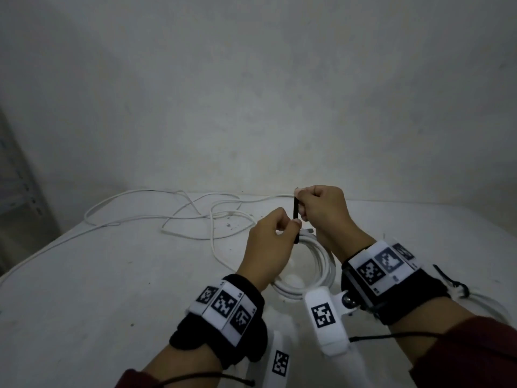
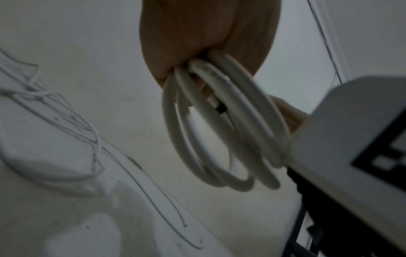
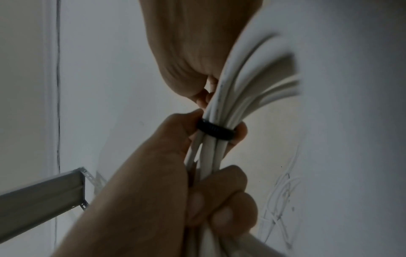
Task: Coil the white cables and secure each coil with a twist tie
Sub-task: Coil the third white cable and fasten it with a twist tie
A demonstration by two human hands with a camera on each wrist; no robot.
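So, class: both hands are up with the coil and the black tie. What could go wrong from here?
1. The twist tie only loops round the coiled cable, ends untwisted between the left hand and right hand; letting go may spring the loops apart.
2. A connector end sits loose among the loops and might slip out.
3. The uncoiled cable lies tangled on the table and could snag.

Head view looks down from above; both wrist views look up close at shared coil (image 2: 219, 132).
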